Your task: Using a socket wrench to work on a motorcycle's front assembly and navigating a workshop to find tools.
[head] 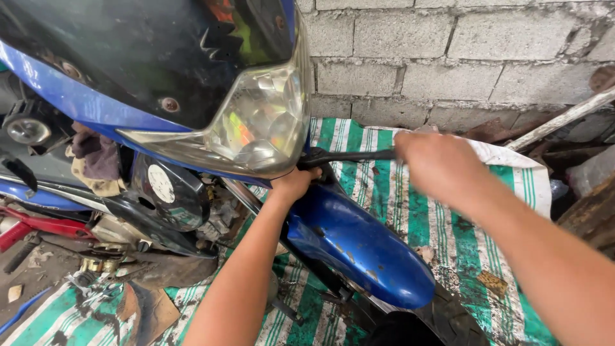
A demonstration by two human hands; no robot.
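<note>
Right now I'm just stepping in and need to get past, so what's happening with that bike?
A person is working at the front of a blue motorcycle. The right hand grips a long dark metal tool whose far end sits just under the clear headlight. The left hand reaches in there too, above the blue front fender. A green-striped woven mat lies beneath.

Grey block wall, striped sheet on the ground

A rough concrete-block wall (448, 57) rises behind; a green-and-white striped sheet (397, 198) covers the dirt floor (38, 269), scrap wood (589, 211) at its right edge.
</note>
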